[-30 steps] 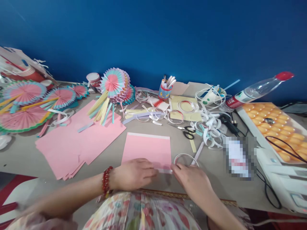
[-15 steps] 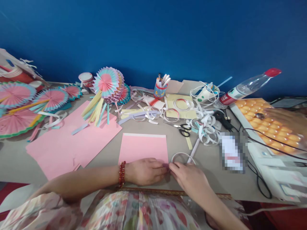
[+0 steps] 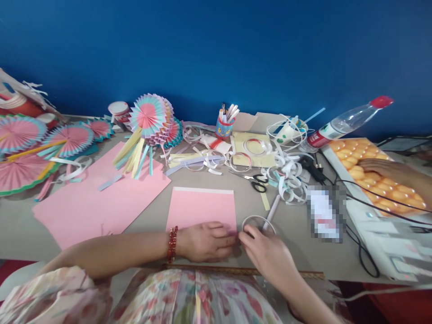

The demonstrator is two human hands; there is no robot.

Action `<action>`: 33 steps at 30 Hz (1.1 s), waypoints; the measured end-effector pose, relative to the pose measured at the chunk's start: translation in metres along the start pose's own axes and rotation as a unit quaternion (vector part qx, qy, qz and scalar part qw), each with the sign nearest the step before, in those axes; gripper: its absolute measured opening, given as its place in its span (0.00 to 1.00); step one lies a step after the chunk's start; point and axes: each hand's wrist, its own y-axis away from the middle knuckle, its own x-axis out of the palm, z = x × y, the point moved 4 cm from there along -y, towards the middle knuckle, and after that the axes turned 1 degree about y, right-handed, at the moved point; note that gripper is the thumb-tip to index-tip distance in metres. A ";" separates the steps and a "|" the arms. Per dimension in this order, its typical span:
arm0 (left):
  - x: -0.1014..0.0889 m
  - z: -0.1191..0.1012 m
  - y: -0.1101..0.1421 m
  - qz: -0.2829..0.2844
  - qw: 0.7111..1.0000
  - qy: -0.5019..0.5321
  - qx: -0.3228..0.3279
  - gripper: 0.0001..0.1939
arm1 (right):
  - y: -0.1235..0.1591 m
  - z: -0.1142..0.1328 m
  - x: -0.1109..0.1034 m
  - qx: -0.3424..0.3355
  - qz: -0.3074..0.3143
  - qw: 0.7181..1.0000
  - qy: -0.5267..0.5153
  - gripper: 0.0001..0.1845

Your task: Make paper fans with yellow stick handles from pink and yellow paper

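Note:
A pink sheet of paper [image 3: 202,207] with a white strip along its far edge lies in front of me. My left hand [image 3: 205,242] rests flat over its near edge, fingers stretched to the right, the thumb hidden. At the sheet's near right corner, the fingers of my right hand [image 3: 266,252] are pinched together, their tips almost touching those of the left; the pinched edge is mostly covered. Just behind the right fingers lies a clear tape ring [image 3: 258,218], beside a narrow pale lilac paper strip [image 3: 272,211].
Larger pink sheets [image 3: 101,202] and folded paper rosettes [image 3: 148,112] are at left. Behind lie scissors [image 3: 258,182], curled white paper strips [image 3: 292,175] and a pen cup [image 3: 224,128]. A leaning bottle [image 3: 337,128], black cables and another person's hand [image 3: 388,168] are at right.
My right fingers have shifted slightly at the sheet's corner, the index finger bending up. My left hand stays nearly still. The other person's hand has moved left over the orange-patterned surface.

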 end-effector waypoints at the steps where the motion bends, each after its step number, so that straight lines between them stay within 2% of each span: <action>1: 0.001 0.001 0.001 -0.001 1.000 0.004 -0.001 0.15 | 0.002 -0.001 0.002 0.000 -0.010 1.000 -0.005 0.07; 10: 0.005 0.005 0.005 0.009 0.998 0.056 -0.014 0.24 | 0.018 0.002 0.013 0.009 -0.083 0.996 -0.034 0.10; 15: 0.007 0.004 0.006 0.014 0.998 0.065 -0.022 0.25 | 0.023 0.005 0.017 0.001 -0.138 0.989 -0.049 0.13; 24: 0.008 0.005 0.006 0.014 0.997 0.075 -0.027 0.27 | 0.027 0.005 0.013 -0.002 -0.196 0.978 -0.074 0.22; 29: 0.009 0.005 0.006 0.022 0.996 0.080 -0.032 0.27 | 0.029 0.004 0.014 -0.015 -0.211 0.973 -0.096 0.23; 33: 0.007 0.005 0.006 0.016 0.996 0.079 -0.025 0.27 | 0.041 -0.014 0.013 0.005 -0.203 0.974 -0.105 0.21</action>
